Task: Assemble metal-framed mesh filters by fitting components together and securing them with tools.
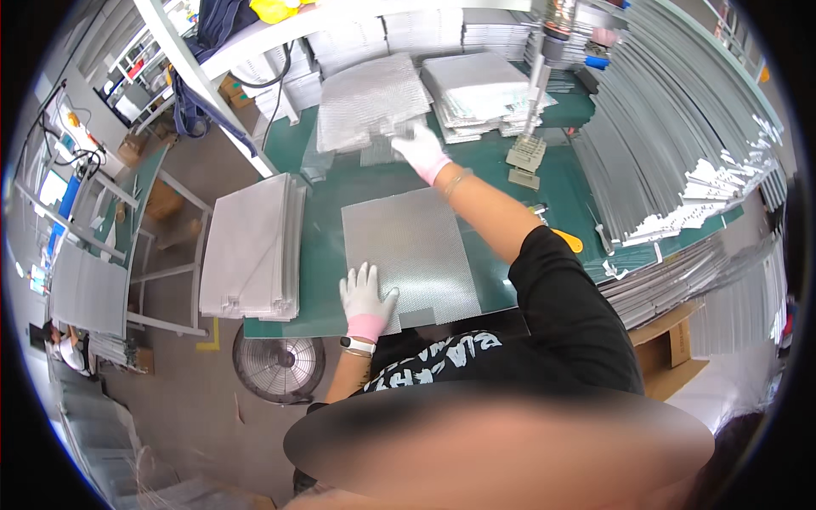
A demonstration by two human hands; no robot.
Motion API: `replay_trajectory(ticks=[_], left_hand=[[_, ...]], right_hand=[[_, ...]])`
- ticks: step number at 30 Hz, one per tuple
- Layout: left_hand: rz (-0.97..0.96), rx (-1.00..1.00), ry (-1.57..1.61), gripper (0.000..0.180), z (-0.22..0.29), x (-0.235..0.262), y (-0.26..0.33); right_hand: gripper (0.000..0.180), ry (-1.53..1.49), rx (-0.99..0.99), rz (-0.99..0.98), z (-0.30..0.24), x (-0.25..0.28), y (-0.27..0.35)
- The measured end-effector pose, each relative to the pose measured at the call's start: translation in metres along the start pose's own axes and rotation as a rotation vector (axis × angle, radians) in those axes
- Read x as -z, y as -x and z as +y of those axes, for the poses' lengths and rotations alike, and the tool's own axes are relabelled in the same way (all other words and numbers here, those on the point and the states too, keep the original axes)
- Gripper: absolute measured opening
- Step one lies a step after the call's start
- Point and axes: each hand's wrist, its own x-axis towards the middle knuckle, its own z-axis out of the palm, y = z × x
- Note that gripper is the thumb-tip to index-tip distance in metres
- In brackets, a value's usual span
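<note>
A grey mesh sheet [412, 246] with a notch in its near edge lies flat on the green tabletop. My left hand [365, 297], in a white glove with a pink cuff, rests on its near left part with the fingers spread. Farther off, my right hand [421, 153], gloved the same way, reaches to the near edge of a pile of mesh sheets [371, 98]. Its fingers are smeared by motion, and whether they grip a sheet does not show. A small mesh piece [380, 155] sits just left of these fingers.
White panels are stacked at the left [251, 246] and at the back [476, 89]. Long grey strips [680, 127] fill the right side. An upright tool [537, 85] stands near small metal blocks [525, 157]. A yellow-handled tool [567, 240] lies beside my right arm. A fan [280, 365] is on the floor.
</note>
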Motion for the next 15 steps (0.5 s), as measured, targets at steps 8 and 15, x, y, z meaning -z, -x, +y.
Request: replay_trajectory(ticks=[8, 15], left_hand=[[0.060, 0.042, 0.125, 0.072, -0.012, -0.013, -0.009], [0.196, -0.217, 2.059, 0.080, -0.056, 0.050, -0.003]], right_hand=[[0.044, -0.434, 0.272, -0.188, -0.093, 0.026, 0.026], [0.040, -0.196, 0.044, -0.171, -0.074, 0.078, 0.179]])
